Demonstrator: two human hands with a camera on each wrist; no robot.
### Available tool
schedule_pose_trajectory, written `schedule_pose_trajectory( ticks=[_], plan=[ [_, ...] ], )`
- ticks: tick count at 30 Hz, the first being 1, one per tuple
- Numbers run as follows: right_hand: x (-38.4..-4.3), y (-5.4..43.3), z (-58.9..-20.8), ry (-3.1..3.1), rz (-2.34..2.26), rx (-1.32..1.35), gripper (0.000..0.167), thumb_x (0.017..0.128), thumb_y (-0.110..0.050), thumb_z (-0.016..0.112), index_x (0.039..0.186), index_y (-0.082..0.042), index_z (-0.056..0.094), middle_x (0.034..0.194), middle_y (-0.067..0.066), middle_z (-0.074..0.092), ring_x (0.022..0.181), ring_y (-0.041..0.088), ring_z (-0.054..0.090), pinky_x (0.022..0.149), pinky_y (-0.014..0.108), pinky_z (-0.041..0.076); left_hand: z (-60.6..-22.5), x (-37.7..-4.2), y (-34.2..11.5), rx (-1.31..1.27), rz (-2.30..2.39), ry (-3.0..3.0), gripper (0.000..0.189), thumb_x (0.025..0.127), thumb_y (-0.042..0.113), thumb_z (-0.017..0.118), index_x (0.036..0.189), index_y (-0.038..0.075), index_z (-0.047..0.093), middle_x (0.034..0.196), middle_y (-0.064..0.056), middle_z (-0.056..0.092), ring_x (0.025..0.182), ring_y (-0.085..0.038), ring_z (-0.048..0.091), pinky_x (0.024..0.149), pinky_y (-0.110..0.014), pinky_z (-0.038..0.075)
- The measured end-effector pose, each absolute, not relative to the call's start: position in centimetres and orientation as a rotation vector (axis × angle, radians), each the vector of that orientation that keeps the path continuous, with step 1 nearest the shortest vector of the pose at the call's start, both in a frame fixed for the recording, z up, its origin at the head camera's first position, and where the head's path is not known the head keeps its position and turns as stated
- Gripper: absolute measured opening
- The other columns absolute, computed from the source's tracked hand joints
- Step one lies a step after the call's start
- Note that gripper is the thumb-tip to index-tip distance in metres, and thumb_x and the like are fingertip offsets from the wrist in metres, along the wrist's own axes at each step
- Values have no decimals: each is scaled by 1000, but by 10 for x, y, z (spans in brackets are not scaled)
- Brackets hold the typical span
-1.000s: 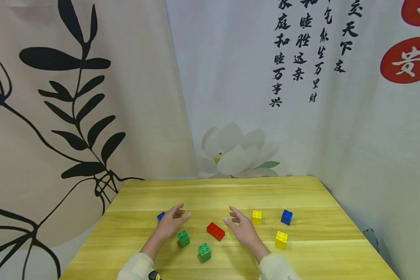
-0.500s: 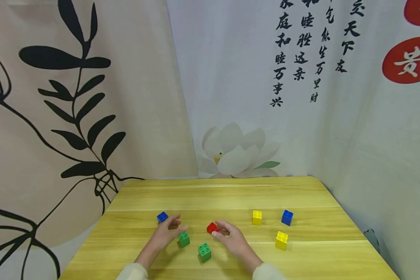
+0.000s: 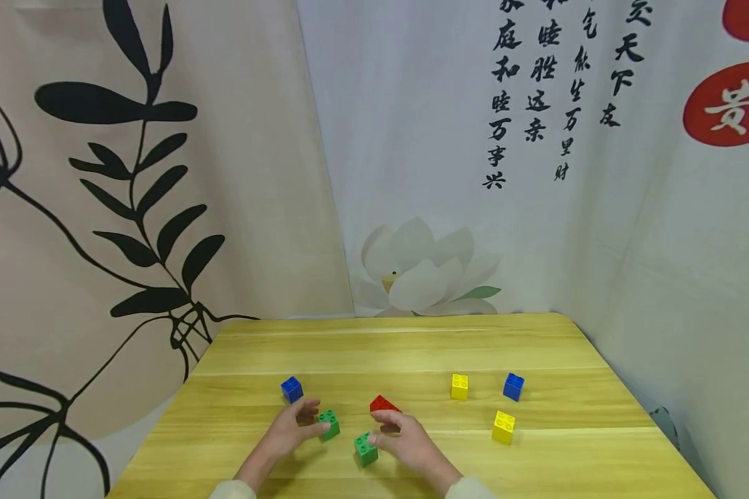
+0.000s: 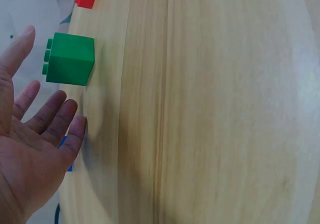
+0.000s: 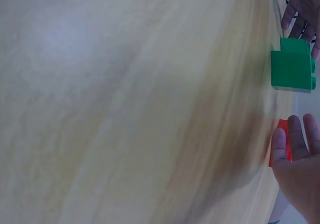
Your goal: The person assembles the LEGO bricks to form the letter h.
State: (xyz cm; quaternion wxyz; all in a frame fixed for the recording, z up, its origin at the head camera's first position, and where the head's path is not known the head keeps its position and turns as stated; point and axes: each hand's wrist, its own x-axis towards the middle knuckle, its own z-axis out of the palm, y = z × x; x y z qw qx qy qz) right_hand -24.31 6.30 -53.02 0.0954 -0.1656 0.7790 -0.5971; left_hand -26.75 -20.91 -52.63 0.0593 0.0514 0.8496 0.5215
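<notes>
Left hand (image 3: 289, 426): grip apart, fingers loosely bent, nothing held, over the desk (image 3: 599, 457); twelve o'clock is the desk's far edge as the head camera sees it.

First blue block (image 3: 292, 389): at twelve o'clock from the left hand, just beyond the knuckles.

Left green block (image 3: 330, 424): at three o'clock from the left hand, its nearer hand, just beside the thumb tip. Studs up, about square on top, so no clear long axis. The thumb overlaps its edge in the head view; the left wrist view shows a gap.

Right green block (image 3: 366, 449): at four o'clock from the left green block, near it but separate; at nine o'clock from the right hand (image 3: 410, 443), its nearer hand. Same squarish form, studs up.

Red block (image 3: 383, 404): at eleven o'clock from the right hand, partly hidden by its fingers; the long axis seems to run from ten to four o'clock, though too little shows to be sure.

Right hand: grip apart, fingers relaxed, nothing held; thumb tip over the right green block's corner, contact uncertain.

Far yellow block (image 3: 459, 387): between one and two o'clock from the right hand.

Near yellow block (image 3: 503, 427): at three o'clock, well apart.

Second blue block (image 3: 514, 387): at two o'clock, well apart.
</notes>
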Motion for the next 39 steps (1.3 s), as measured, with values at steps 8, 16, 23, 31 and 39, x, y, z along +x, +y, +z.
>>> schedule_pose_trajectory(
  ticks=[8,16,23,31,39],
  plan=[
    [-243,61,-536,2290,-1724,-438,50,89,-22,76,133,-4,60,133,15,59,116,36,55,96,56,46,-534,-265,-208,180,1611,2556,57,83,21,81,126,-7,55,112,-12,63,105,-30,60,89,-46,51],
    [-243,61,-539,2297,-1718,-449,51,86,-19,78,131,-4,61,129,13,62,112,32,58,97,55,45,-540,-264,-206,158,1633,2554,50,82,19,83,119,-3,57,111,-11,63,105,-29,59,89,-44,51],
    [-243,60,-545,2319,-1709,-464,47,85,-16,79,127,-3,64,124,9,65,110,31,60,96,52,47,-539,-265,-205,185,1613,2570,51,81,19,83,118,-4,56,109,-11,62,103,-29,60,86,-43,52],
    [-241,59,-544,2308,-1720,-459,42,85,-10,77,124,-3,66,117,7,67,107,31,60,92,48,50,-540,-266,-205,169,1556,2627,49,80,20,84,116,-2,58,109,-10,63,104,-29,60,88,-46,51],
    [-242,58,-545,2351,-1689,-439,40,84,-13,78,121,-4,67,112,4,67,104,28,61,90,47,51,-540,-265,-207,170,1558,2630,45,81,16,83,114,-3,59,108,-10,64,102,-29,61,88,-46,51]
  ],
)
